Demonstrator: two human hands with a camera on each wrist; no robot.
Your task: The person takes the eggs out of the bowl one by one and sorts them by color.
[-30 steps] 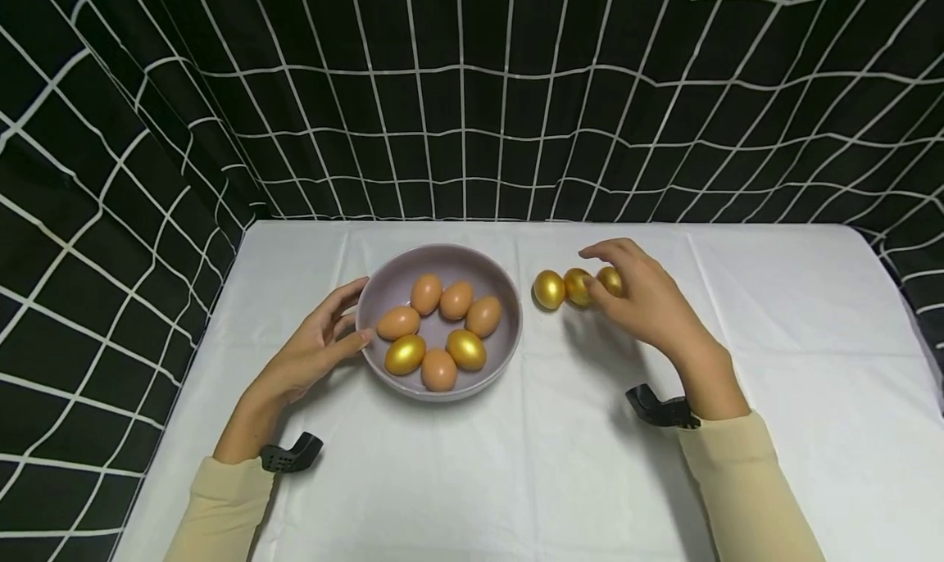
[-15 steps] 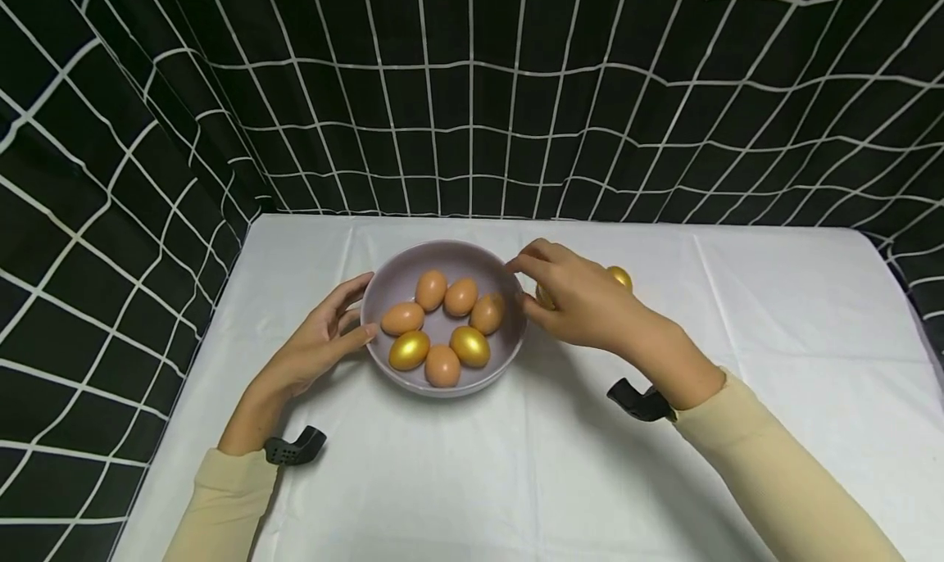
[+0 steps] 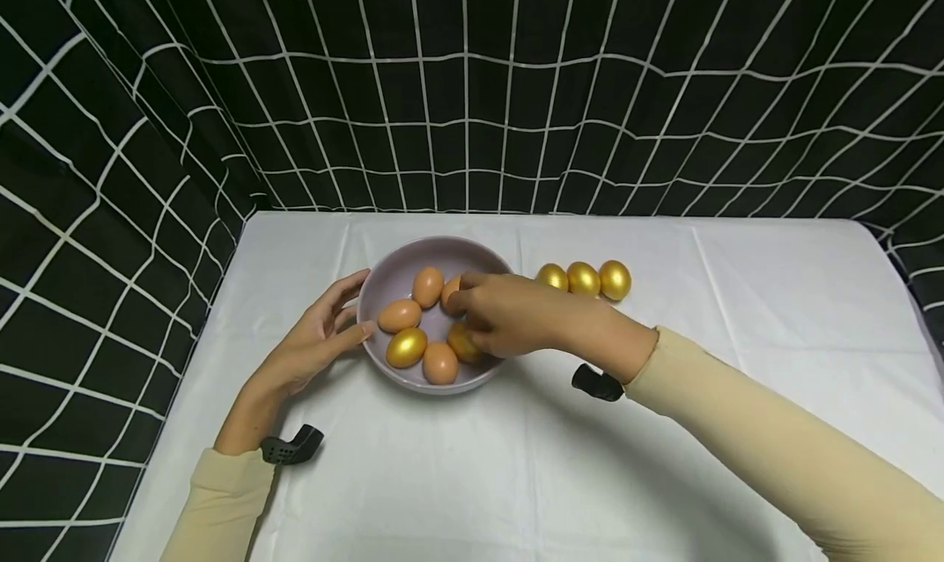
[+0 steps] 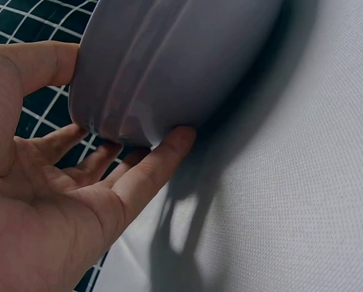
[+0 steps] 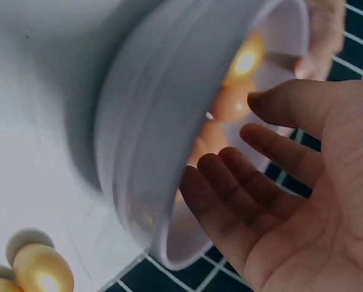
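Observation:
A mauve bowl point(image 3: 387, 279) on the table holds several brown eggs point(image 3: 440, 363) and two golden eggs point(image 3: 406, 347). My left hand point(image 3: 315, 337) steadies its left side, thumb at the rim and fingers against the outer wall, as the left wrist view also shows. Over the bowl's right part hangs my right hand point(image 3: 519, 312), its fingertips next to a brown egg point(image 3: 451, 292) at the back. In the right wrist view the thumb and fingers are apart, with nothing between them. The hand hides a brown egg at the right and part of one golden egg.
Three golden eggs point(image 3: 583, 278) lie in a row on the white tablecloth point(image 3: 413, 480), right of the bowl. A black curtain with a white grid point(image 3: 487, 95) stands behind the table and at its sides.
My right hand has moved left from above the row of golden eggs to inside the bowl's rim, so the row shows again. My left hand keeps its place at the bowl.

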